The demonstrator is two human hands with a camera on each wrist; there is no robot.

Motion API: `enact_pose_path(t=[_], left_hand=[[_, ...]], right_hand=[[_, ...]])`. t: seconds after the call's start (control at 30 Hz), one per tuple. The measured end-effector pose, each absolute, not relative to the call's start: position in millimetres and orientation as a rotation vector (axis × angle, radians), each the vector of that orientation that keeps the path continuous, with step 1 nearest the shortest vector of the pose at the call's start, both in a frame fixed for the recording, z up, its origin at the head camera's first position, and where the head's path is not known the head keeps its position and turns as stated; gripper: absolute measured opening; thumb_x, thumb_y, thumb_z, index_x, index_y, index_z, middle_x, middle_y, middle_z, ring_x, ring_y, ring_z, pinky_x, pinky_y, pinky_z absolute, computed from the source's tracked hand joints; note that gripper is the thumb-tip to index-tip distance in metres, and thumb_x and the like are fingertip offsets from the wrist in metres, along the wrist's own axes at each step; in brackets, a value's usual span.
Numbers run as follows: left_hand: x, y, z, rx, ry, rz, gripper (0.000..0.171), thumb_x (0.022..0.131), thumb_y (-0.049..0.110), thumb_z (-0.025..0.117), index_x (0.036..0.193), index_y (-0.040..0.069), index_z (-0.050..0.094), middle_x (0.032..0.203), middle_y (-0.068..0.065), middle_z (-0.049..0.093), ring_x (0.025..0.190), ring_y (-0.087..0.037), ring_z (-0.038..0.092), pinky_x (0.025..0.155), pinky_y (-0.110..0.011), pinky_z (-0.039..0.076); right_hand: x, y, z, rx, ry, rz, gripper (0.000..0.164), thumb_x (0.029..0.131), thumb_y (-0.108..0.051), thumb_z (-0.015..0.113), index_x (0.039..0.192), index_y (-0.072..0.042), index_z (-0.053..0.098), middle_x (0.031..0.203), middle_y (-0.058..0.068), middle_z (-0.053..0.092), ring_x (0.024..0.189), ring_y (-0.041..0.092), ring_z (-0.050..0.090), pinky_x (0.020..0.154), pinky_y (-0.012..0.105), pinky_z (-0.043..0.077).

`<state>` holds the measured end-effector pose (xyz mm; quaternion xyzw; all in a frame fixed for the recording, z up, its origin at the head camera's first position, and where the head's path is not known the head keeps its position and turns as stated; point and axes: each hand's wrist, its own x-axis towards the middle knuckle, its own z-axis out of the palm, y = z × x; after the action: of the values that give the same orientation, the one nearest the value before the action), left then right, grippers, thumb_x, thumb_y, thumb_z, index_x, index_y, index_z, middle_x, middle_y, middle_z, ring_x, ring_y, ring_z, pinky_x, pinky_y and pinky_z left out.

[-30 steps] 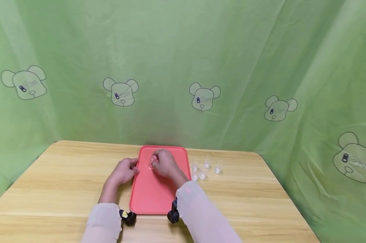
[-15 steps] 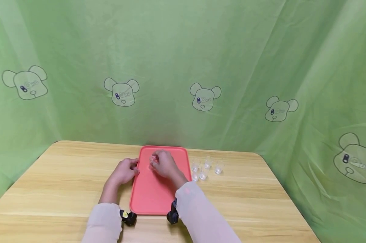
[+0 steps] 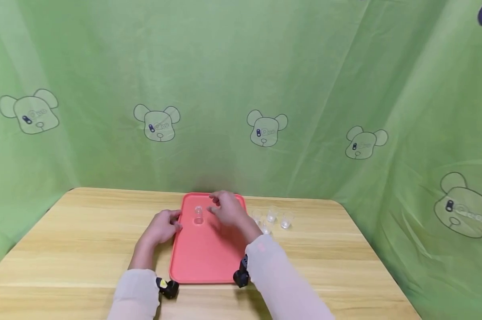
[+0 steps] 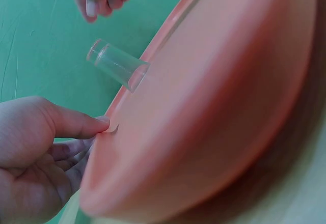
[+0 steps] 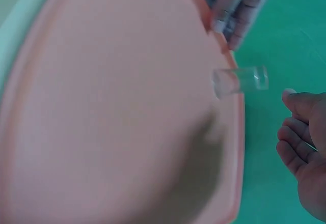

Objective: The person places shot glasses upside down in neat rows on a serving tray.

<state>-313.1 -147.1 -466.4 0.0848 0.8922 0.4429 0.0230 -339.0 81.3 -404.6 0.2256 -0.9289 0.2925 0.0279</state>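
While the right grip [image 3: 226, 210] hovers with thumb and fingers parted and nothing between them, the clear cup [image 3: 198, 215] stands upside down on the far left part of the red tray [image 3: 201, 262], near the fingertips but not touching. Over at the left rim, the left grip [image 3: 162, 226] pinches the tray's edge, thumb on top. Danger here? A low sweep from those loose fingers could tip that light-looking cup, and a tug on the rim could jolt it sideways. Right of the tray, four more cups [image 3: 272, 216] crowd the bench [image 3: 336, 253]; a careless reach might topple them.
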Motion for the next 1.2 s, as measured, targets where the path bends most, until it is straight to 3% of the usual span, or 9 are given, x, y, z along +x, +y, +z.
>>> enact_pose_path(t=[0.63, 0.9, 1.2], left_hand=[[-312, -147, -468, 0.288, 2.775, 1.366, 0.05, 0.092, -0.005, 0.063, 0.141, -0.006, 0.057, 0.091, -0.011, 0.068, 0.079, -0.021, 0.06, 0.07, -0.033, 0.052], [-311, -144, -472, 0.293, 2.75, 1.383, 0.049, 0.093, -0.004, 0.063, 0.142, -0.007, 0.056, 0.088, -0.01, 0.066, 0.076, -0.02, 0.059, 0.065, -0.032, 0.051], [-312, -146, -468, 0.293, 2.765, 1.38, 0.049, 0.092, -0.005, 0.063, 0.14, -0.007, 0.057, 0.091, -0.012, 0.067, 0.078, -0.02, 0.06, 0.068, -0.032, 0.052]], right_hand=[[-338, 153, -362, 0.75, -2.711, 0.664, 0.035, 0.095, -0.009, 0.071, 0.128, 0.003, 0.067, 0.118, 0.018, 0.069, 0.106, 0.032, 0.065, 0.092, 0.044, 0.054], [-333, 195, -362, 0.71, -2.758, 0.63, 0.04, 0.098, -0.014, 0.069, 0.133, 0.005, 0.063, 0.129, 0.021, 0.064, 0.114, 0.035, 0.064, 0.096, 0.046, 0.054], [-327, 234, -366, 0.662, -2.774, 0.533, 0.041, 0.098, -0.017, 0.069, 0.133, 0.005, 0.064, 0.127, 0.021, 0.065, 0.113, 0.036, 0.064, 0.097, 0.05, 0.052]])
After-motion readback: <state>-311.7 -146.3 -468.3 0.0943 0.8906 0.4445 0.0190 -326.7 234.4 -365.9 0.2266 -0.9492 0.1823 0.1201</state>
